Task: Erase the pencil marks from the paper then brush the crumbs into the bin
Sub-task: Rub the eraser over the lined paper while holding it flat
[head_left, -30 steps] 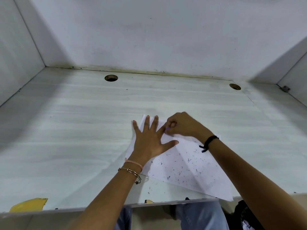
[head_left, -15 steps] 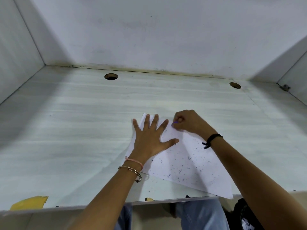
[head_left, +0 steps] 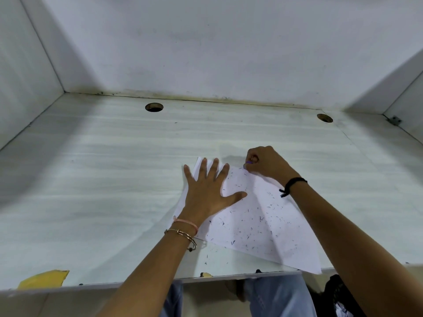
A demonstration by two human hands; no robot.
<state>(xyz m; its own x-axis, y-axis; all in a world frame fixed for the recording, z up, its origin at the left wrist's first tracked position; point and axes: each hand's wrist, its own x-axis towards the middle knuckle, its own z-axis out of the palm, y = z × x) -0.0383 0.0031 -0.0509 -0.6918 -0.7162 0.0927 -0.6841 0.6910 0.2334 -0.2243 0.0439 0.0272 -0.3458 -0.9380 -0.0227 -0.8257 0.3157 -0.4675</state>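
A white sheet of paper [head_left: 258, 216] lies skewed on the pale desk, its near corner hanging over the front edge. Dark eraser crumbs [head_left: 248, 236] are scattered over it, and a few lie on the desk beside it. My left hand [head_left: 209, 191] rests flat on the sheet's left part with fingers spread, pressing it down. My right hand [head_left: 266, 162] is closed around a small purple eraser [head_left: 248, 163], whose tip touches the paper's far edge. No bin is in view.
The desk [head_left: 103, 179] is boxed in by white walls at the back and both sides. Two round cable holes [head_left: 154, 107] sit near the back edge. A yellow scrap [head_left: 43, 279] lies at the front left edge. Knees in jeans show below the desk.
My right hand with the eraser has moved away from me and to the right, from beside my left fingertips up to the sheet's far edge. My left hand has stayed flat on the paper.
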